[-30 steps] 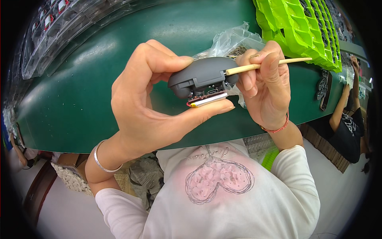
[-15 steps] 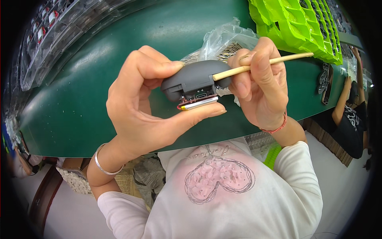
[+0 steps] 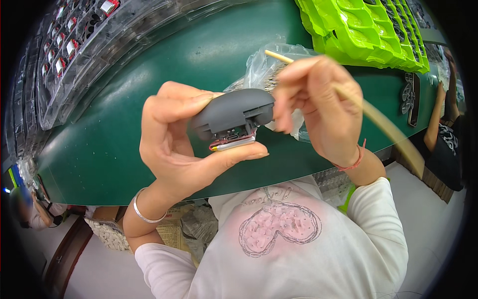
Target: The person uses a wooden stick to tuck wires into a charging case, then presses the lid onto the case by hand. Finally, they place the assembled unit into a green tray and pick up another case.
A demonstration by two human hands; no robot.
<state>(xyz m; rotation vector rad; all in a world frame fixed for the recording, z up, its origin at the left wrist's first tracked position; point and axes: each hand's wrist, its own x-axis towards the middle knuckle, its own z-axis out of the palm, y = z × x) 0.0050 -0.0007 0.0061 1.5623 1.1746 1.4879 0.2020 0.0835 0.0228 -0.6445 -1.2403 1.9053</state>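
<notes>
Green table (image 3: 99,144) partly hidden; hands (image 3: 167,134) hold grey casing (image 3: 236,110), blurred stick (image 3: 390,129), probably wooden.

Green table (image 3: 104,149): clear plastic trays (image 3: 102,65) left, plastic bag (image 3: 256,64) mid, lime tray (image 3: 358,37) right.

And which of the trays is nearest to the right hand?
The bright green tray at the upper right, beyond the right hand; the other trays, at the upper left, are clear plastic and farther away.
</notes>
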